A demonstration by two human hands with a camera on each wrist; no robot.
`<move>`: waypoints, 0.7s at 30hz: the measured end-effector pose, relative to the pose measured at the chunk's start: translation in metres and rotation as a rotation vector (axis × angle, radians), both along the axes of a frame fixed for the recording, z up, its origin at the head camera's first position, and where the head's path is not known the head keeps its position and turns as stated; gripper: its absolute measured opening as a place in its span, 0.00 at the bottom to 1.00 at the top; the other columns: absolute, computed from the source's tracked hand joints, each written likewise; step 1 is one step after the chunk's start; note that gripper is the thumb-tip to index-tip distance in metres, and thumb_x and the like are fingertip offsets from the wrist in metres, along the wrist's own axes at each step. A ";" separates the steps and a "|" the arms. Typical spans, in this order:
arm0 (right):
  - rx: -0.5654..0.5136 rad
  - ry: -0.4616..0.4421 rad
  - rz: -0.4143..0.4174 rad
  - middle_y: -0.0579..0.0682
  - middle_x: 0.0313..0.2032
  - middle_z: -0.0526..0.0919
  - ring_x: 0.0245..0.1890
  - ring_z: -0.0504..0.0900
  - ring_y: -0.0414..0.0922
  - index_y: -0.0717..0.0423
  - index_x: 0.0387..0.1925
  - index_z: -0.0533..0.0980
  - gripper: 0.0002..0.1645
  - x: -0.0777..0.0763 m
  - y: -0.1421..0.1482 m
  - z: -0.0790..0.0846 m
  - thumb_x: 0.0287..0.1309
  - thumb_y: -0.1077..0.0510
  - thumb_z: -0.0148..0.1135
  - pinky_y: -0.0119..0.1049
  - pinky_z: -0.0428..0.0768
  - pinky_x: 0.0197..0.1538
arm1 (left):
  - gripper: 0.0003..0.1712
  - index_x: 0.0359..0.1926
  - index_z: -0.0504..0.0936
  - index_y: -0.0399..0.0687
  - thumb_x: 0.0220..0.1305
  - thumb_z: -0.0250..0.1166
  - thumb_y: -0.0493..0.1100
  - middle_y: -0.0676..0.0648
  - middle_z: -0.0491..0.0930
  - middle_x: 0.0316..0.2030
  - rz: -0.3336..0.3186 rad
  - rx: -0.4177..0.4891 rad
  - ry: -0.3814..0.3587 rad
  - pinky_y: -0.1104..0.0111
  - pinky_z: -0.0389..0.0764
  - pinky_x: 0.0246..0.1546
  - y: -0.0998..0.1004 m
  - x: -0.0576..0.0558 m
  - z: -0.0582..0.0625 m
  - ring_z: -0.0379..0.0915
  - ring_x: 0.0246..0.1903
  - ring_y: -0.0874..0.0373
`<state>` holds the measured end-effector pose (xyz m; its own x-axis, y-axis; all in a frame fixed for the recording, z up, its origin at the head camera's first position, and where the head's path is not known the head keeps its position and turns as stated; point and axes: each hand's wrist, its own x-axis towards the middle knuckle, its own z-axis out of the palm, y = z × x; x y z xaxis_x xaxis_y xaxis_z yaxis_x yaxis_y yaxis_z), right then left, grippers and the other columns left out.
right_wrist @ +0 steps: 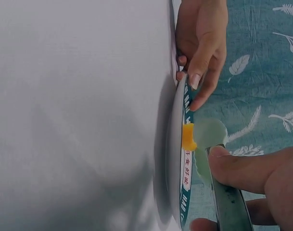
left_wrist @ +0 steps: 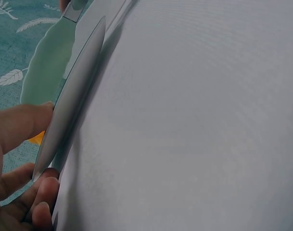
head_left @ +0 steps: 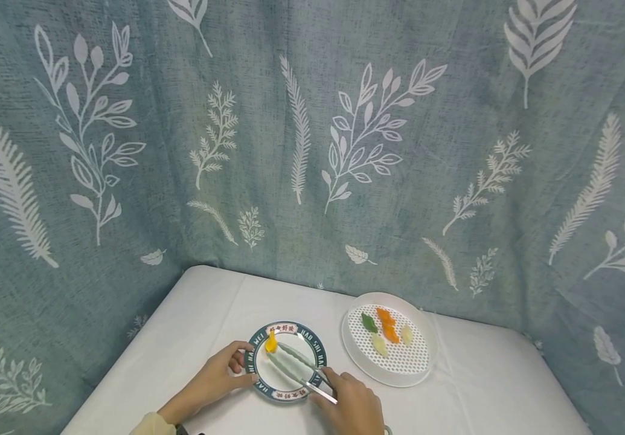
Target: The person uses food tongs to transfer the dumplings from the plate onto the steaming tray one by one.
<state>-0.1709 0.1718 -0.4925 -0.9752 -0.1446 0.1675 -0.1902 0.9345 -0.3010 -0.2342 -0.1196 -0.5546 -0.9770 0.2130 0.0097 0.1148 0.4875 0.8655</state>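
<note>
A white plate (head_left: 290, 365) with a dark green lettered rim stands on the table in the head view. My left hand (head_left: 220, 374) holds its left edge, the thumb (left_wrist: 28, 122) on the upper face and the fingers curled at the underside. My right hand (head_left: 352, 402) grips a pair of tongs (right_wrist: 230, 204) with metal handles and pale green ends. These ends reach over the plate, spread apart. A small yellow-orange piece (head_left: 271, 343) lies on the plate's far left part, close by the tong tips; whether they touch it I cannot tell.
To the right of the plate is a round white steamer-like tray (head_left: 352, 356) with a perforated base. It bears a green piece (head_left: 369, 322), orange pieces (head_left: 390, 332) and pale pieces (head_left: 380, 345). A patterned teal curtain (head_left: 269, 241) borders the white table (head_left: 203, 302) behind and at the sides.
</note>
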 end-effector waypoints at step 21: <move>0.044 0.046 -0.088 0.38 0.21 0.69 0.21 0.65 0.39 0.46 0.53 0.86 0.34 -0.005 0.009 -0.003 0.46 0.37 0.80 0.37 0.65 0.26 | 0.40 0.63 0.76 0.50 0.52 0.82 0.53 0.52 0.74 0.39 0.013 -0.015 -0.008 0.67 0.74 0.39 0.001 0.001 0.002 0.70 0.39 0.57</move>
<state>-0.1757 0.1804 -0.4950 -0.9759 -0.0671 0.2075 -0.1197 0.9602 -0.2522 -0.2330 -0.1189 -0.5521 -0.9798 0.1999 -0.0016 0.1010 0.5021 0.8589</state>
